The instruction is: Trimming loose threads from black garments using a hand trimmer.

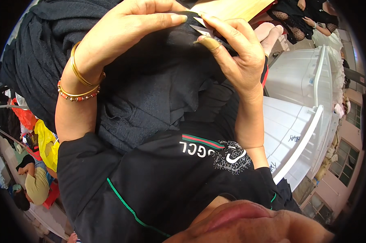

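Note:
A large dark knitted cloth (146, 93) lies over my lap and spreads up to the left. Near the top edge of the view, my left hand (144, 18) pinches a fold of it, thumb stretched along the fabric. In my right hand (239, 52) is a pair of thread snips (202, 29), held between thumb and fingers. Their two pointed blades stand apart and face the fold by my left thumb. A tan covering wraps the tip of my right thumb. The rest of the snips is hidden inside my hand.
White translucent plastic bins (292, 77) stand close on my right. A pale wooden board (231, 9) lies beyond my hands. Yellow and red bags (47, 143) are at the left. Other people sit at the far right and lower left, one wearing a yellowish top (37, 188).

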Tool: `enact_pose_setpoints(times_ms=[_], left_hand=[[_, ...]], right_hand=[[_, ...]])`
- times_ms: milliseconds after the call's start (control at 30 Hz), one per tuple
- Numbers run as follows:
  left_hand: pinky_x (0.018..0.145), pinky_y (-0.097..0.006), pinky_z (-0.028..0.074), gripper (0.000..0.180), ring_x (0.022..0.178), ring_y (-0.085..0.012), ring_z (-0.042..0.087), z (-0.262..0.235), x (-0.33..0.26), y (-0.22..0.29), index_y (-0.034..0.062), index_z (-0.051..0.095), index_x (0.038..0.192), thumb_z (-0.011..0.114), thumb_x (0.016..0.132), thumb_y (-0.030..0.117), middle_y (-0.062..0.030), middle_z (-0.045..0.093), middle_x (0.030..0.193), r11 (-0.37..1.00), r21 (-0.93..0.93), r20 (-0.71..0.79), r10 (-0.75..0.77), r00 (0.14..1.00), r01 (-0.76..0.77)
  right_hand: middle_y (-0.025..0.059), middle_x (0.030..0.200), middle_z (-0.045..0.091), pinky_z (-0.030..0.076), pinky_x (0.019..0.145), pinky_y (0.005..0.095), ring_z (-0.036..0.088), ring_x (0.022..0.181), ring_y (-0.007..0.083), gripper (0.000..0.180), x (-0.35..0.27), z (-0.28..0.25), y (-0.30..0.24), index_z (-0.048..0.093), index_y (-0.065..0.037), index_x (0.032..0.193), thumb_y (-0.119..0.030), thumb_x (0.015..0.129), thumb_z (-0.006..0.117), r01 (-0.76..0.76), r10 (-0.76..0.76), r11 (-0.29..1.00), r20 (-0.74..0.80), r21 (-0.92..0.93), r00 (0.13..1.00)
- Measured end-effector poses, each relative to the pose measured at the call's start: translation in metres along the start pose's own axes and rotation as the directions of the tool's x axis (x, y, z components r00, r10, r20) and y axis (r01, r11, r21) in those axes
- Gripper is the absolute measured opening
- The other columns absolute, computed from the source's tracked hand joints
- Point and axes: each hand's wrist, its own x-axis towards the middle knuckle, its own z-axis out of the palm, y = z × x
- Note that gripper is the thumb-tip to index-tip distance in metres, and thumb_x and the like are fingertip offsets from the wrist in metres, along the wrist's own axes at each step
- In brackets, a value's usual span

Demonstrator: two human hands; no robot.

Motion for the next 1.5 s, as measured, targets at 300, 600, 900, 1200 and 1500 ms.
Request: enact_pose_setpoints(times_ms=[300, 600, 900, 1200, 1500], left_hand=[[0.091, -0.02, 0.043, 0.024, 0.097, -0.0051, 0.058, -0.001, 0.002, 0.004, -0.0009, 0.066, 0.112, 0.059, 0.099, 0.018, 0.0015, 0.065, 0.101, 0.999, 0.02, 0.03, -0.029, 0.999, 0.028], [0.09, -0.021, 0.044, 0.024, 0.097, -0.0056, 0.058, -0.003, 0.008, -0.002, -0.0028, 0.066, 0.112, 0.058, 0.098, 0.015, 0.001, 0.066, 0.1, 0.998, 0.052, 0.053, -0.026, 0.998, 0.023], [0.079, -0.018, 0.046, 0.017, 0.088, -0.0043, 0.056, -0.031, -0.02, 0.032, -0.0064, 0.064, 0.11, 0.059, 0.097, 0.004, 0.0013, 0.065, 0.096, 0.995, -0.008, -0.071, -0.1, 0.992, 0.1], [0.091, -0.021, 0.046, 0.022, 0.098, -0.009, 0.061, -0.063, -0.019, 0.006, -0.0043, 0.065, 0.113, 0.06, 0.096, 0.008, -0.0029, 0.068, 0.102, 0.994, 0.067, -0.117, -0.075, 0.99, 0.084], [0.078, -0.019, 0.046, 0.013, 0.086, -0.0055, 0.057, -0.06, 0.02, -0.039, -0.0047, 0.065, 0.103, 0.06, 0.095, 0.005, -0.0008, 0.067, 0.093, 0.725, -0.461, 0.237, 0.657, 0.716, -0.512]], right_hand=[[0.003, 0.078, 0.064, 0.048, 0.058, 0.0249, 0.062, 0.066, 0.0117, 0.031, 0.004, -0.004, -0.006, 0.075, -0.009, 0.108, -0.007, 0.077, 0.08, -0.023, 0.016, 0.991, 0.052, 0.134, 0.999], [-0.0014, 0.078, 0.062, 0.045, 0.063, 0.0211, 0.056, 0.07, 0.0048, 0.027, 0.005, 0.005, -0.009, 0.072, -0.002, 0.102, -0.01, 0.079, 0.083, -0.369, 0.333, 0.882, 0.166, 0.294, 0.928], [-0.0019, 0.084, 0.067, 0.045, 0.071, 0.0181, 0.056, 0.076, 0.004, 0.012, 0.011, 0.0, 0.017, 0.068, 0.002, 0.097, 0.004, 0.085, 0.067, -0.332, 0.339, 0.888, 0.035, 0.317, 0.94], [-0.0006, 0.082, 0.065, 0.045, 0.066, 0.0196, 0.056, 0.071, 0.0049, 0.015, 0.012, 0.013, 0.03, 0.07, -0.001, 0.099, -0.002, 0.084, 0.07, -0.254, 0.254, 0.958, 0.014, 0.132, 0.967], [0.009, 0.087, 0.062, 0.047, 0.066, 0.0285, 0.058, 0.071, 0.0196, 0.038, 0.046, 0.023, -0.031, 0.067, -0.001, 0.117, -0.006, 0.081, 0.078, -0.054, 0.042, 0.996, 0.154, 0.077, 0.987]])
